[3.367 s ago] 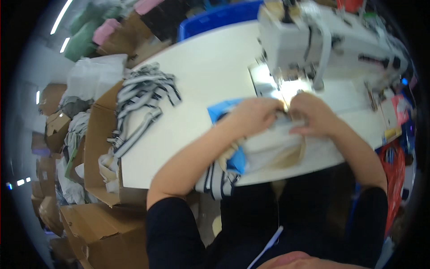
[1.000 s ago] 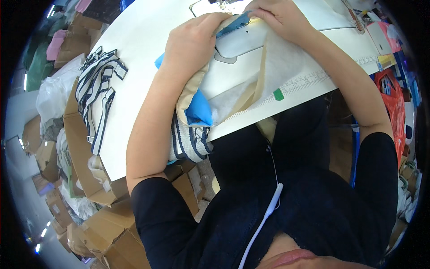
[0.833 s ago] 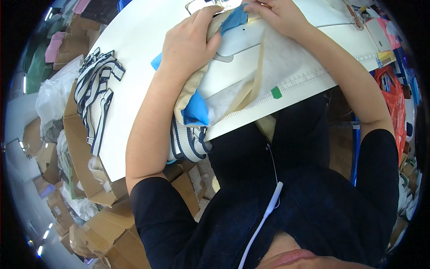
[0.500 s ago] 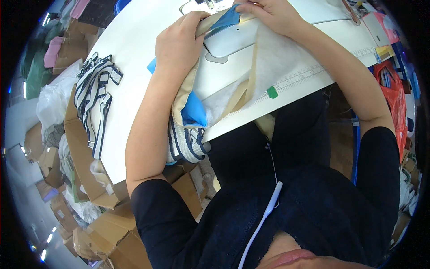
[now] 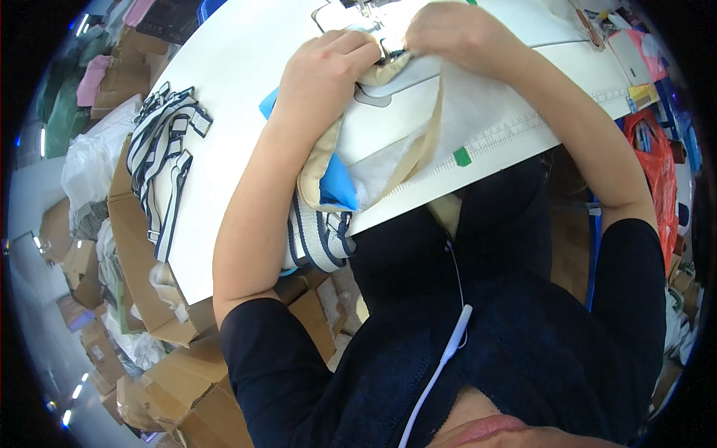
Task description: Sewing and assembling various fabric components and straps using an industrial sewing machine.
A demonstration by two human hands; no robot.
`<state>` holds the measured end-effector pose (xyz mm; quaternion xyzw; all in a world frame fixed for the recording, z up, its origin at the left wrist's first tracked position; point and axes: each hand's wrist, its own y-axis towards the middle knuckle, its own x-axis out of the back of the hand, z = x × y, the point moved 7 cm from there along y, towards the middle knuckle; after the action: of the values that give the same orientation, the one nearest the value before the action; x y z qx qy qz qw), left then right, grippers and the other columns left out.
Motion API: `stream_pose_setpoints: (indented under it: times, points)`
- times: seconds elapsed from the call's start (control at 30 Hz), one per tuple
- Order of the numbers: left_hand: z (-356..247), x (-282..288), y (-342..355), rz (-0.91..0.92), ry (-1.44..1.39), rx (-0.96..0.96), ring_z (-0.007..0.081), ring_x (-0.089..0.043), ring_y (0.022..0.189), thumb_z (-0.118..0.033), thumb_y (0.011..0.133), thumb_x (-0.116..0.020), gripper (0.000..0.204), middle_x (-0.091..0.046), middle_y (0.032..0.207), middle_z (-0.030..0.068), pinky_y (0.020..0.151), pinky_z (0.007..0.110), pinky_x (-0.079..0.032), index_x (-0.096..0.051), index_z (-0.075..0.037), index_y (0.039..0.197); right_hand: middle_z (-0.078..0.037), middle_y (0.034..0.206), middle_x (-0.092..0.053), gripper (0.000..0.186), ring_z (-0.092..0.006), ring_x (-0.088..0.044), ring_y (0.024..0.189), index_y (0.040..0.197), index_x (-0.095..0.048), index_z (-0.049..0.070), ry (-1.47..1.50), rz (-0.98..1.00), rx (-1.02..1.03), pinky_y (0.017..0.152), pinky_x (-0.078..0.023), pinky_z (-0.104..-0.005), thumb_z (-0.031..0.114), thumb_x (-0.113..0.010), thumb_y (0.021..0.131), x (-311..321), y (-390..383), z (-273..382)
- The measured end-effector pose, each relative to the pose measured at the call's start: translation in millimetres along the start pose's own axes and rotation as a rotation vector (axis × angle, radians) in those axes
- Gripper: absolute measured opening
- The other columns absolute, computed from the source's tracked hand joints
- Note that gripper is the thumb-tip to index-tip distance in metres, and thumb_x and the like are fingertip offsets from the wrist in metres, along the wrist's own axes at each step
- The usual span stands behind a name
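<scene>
A fabric piece with a beige border, blue patches and a white sheer side (image 5: 394, 153) lies across the white sewing table (image 5: 216, 201) and hangs over its near edge. My left hand (image 5: 326, 71) is closed on its beige edge, in front of the sewing machine's presser foot (image 5: 370, 9). Across from it, my right hand (image 5: 464, 39) pinches the same fabric just right of the foot. The fingertips are close together, and the cloth between them is partly hidden. Grey-and-navy striped webbing (image 5: 321, 239) hangs below the fabric's near corner.
A heap of striped straps with buckles (image 5: 168, 142) lies on the table's left side. Along the near edge runs a ruler strip (image 5: 515, 131) with a green marker (image 5: 462, 156). Cardboard boxes (image 5: 142, 254) stand at the left; a red plastic bag (image 5: 651, 149) hangs at the right.
Both hands have come closer together at the presser foot. My left hand moved right and slightly down, the right hand a little down. The fabric shifted right; its blue part between the hands is out of sight.
</scene>
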<state>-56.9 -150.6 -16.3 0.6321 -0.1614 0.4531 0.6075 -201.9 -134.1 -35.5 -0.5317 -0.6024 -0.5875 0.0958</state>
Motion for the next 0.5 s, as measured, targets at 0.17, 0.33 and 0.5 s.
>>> stream_pose_setpoints:
  times: [0.17, 0.33, 0.5]
  points:
    - [4.1, 3.8, 0.3, 0.411, -0.095, 0.2, 0.0258, -0.064, 0.095, -0.003, 0.072, -0.066, 0.023, -0.068, 0.101, 0.0066, 0.085, 0.036, -0.051, -0.068, -0.006, 0.095, -0.005, 0.091, -0.063, 0.008, -0.0207, -0.062, 0.087, 0.089, -0.067, 0.006, 0.315, 0.104, -0.216, 0.076, -0.051, -0.0315, 0.01, -0.068, 0.082, -5.7, 2.5, 4.4]
    - [-10.8, 11.1, 6.0, 0.134, -0.216, 0.248, 0.0283, -0.065, 0.095, -0.018, 0.08, -0.07, 0.022, -0.068, 0.1, 0.0092, 0.087, 0.038, -0.05, -0.068, -0.003, 0.095, -0.005, 0.093, -0.064, 0.012, -0.0218, -0.063, 0.088, 0.09, -0.069, 0.007, 0.447, 0.191, -0.374, 0.079, -0.052, -0.031, 0.011, -0.068, 0.079, -6.7, 1.9, 0.5]
    - [-7.4, -13.0, -2.3, 0.255, -0.273, 0.332, 0.0248, -0.066, 0.092, -0.012, 0.084, -0.065, 0.016, -0.068, 0.104, 0.006, 0.082, 0.035, -0.053, -0.071, -0.008, 0.098, -0.007, 0.102, -0.065, 0.018, -0.0245, -0.061, 0.095, 0.092, -0.071, 0.007, 0.564, 0.275, -0.423, 0.084, -0.051, -0.0341, 0.009, -0.068, 0.074, -3.3, -7.8, -6.6]
